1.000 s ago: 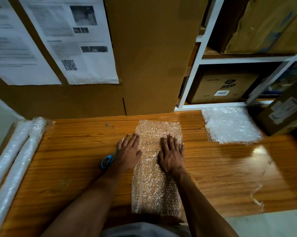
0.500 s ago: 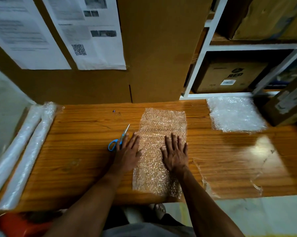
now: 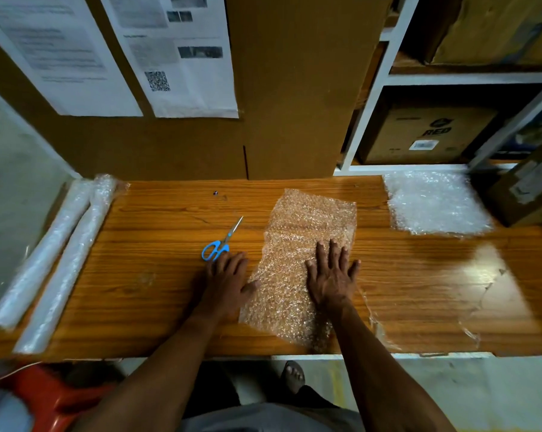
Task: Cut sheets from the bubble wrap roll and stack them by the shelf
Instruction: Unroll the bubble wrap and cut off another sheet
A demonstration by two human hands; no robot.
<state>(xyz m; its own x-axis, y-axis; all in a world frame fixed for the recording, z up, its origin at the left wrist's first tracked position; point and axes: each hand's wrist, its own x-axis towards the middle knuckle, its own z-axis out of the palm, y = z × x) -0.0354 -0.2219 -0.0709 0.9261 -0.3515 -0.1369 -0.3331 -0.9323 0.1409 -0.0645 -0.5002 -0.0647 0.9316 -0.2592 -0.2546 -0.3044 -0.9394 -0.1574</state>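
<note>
Both hands have slid back toward the near edge of the table (image 3: 169, 307) since a moment ago, uncovering the scissors that the left hand partly hid. One loose bubble wrap sheet (image 3: 307, 244) lies on the middle of the table, running from close to the far edge down to the near edge, its near end slightly skewed to the left. The right hand (image 3: 330, 279) lies flat on the sheet's right half, fingers straight and spread, gripping nothing. The left hand (image 3: 227, 283) rests flat on the wood just beside the sheet's left edge, fingers straight, its thumb touching the wrap. One pair of blue-handled scissors (image 3: 221, 241) lies just beyond the left fingertips, blades closed and pointing toward the far edge. Two bubble wrap rolls (image 3: 66, 254) lie side by side along the table's left edge. One stack of cut sheets (image 3: 435, 204) sits at the far right corner, against the white shelf (image 3: 369, 98). Two printed papers (image 3: 182, 57) hang on the cardboard behind the table. One brown box (image 3: 428, 132) printed RED stands in the shelf.
</note>
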